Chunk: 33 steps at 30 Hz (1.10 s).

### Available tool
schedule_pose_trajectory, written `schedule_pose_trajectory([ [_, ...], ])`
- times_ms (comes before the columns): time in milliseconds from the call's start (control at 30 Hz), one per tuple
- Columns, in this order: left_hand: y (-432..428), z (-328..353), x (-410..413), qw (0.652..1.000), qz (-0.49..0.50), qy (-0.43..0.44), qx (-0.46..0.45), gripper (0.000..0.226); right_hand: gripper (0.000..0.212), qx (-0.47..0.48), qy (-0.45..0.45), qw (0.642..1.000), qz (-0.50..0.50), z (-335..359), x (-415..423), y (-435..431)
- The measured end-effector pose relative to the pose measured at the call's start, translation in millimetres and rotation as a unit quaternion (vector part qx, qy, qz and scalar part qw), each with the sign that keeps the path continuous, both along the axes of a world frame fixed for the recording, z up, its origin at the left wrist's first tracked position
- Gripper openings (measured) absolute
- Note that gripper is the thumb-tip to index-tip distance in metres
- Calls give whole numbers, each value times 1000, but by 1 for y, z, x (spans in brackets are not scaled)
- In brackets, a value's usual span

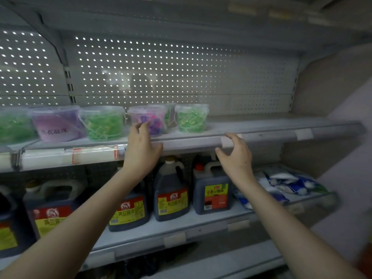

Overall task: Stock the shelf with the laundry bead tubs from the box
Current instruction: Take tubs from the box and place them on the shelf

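Note:
Several clear laundry bead tubs stand in a row on the upper shelf (pixel 261 125). From the left: a green one (pixel 14 125), a purple one (pixel 57 123), a green one (pixel 103 122), a pink-purple tub (pixel 153 119) and a green tub (pixel 191 117). Another tub (pixel 168 109) stands behind, mostly hidden. My left hand (pixel 142 146) is raised at the shelf edge, its fingertips touching the front of the pink-purple tub. My right hand (pixel 236 156) hovers in front of the shelf edge, fingers spread and relaxed, holding nothing. The box is out of view.
The upper shelf is bare to the right of the green tub. Below, dark soy sauce jugs (pixel 171 190) with red and yellow labels line the lower shelf, with blue and white bags (pixel 281 184) to the right. A perforated back panel (pixel 181 73) closes the shelf.

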<state>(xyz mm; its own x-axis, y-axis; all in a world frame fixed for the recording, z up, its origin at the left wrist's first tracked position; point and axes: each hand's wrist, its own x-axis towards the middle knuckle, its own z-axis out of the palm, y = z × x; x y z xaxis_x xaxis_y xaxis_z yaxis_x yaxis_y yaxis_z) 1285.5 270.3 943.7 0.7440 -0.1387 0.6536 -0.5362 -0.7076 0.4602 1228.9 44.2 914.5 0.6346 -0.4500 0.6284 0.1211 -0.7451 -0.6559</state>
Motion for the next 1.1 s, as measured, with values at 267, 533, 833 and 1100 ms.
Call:
schedule_pose_trajectory([
  [267, -71, -64, -59, 975, -56, -39, 212, 40, 40, -98, 130, 979, -122, -83, -105, -71],
  [533, -168, -146, -94, 926, -172, 15, 336, 35, 44, -126, 241, 937, -221, -168, -221, -139],
  [833, -284, -249, -127, 834, -312, 62, 451, 43, 40, -34, 374, 862, -339, -262, -317, -187],
  [1100, -372, -340, -145, 760, -419, 62, 493, 37, 38, 93, 443, 800, -395, -342, -366, -213],
])
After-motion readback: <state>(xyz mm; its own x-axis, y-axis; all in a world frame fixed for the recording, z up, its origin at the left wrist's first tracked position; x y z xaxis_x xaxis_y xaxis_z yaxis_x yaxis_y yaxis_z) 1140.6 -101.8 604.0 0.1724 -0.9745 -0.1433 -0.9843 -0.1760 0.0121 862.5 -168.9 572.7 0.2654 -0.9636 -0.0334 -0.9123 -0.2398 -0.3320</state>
